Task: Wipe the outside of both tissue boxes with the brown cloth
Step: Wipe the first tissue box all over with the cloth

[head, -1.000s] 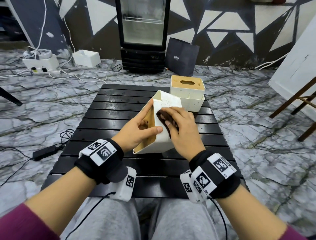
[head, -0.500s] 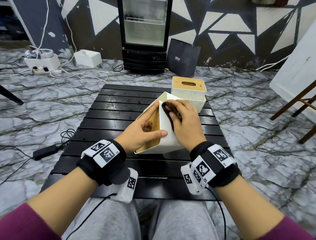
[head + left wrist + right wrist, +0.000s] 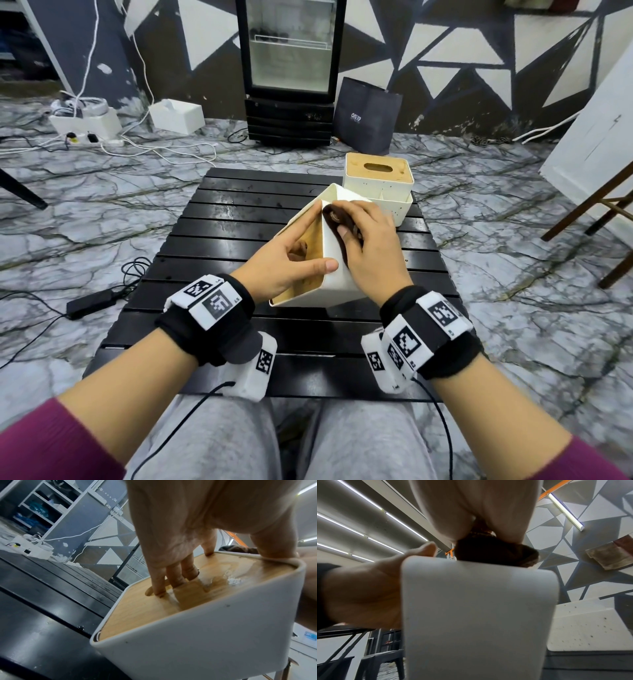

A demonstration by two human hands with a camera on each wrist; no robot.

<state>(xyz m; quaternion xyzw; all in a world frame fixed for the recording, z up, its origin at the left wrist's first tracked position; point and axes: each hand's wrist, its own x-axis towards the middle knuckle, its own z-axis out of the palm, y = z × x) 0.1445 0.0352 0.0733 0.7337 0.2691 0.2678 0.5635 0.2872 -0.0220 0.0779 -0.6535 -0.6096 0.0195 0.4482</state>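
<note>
A white tissue box [image 3: 334, 277] with a wooden lid is tipped on edge over the black slatted table [image 3: 239, 219]. My left hand [image 3: 291, 260] holds it, several fingers [image 3: 173, 577] hooked into the lid slot and the thumb across the white side [image 3: 205, 635]. My right hand [image 3: 371, 240] presses the brown cloth [image 3: 334, 219] against the box's upper white face [image 3: 477, 608]; the cloth [image 3: 494, 553] bunches under the fingers. The second tissue box [image 3: 376, 185] stands upright behind, wooden lid up, its speckled side [image 3: 582, 626] close beside the held box.
A glass-door fridge [image 3: 291, 68] and a dark bag [image 3: 366, 116] stand beyond the table. White boxes [image 3: 176, 114], a power strip and cables [image 3: 137, 147] lie on the marble floor at left. A wooden chair leg [image 3: 589, 212] is at right. My knees sit below the table's near edge.
My right hand has slid the brown cloth up the box's white face toward its far top edge. The left hand keeps the same grip, and the box has risen slightly.
</note>
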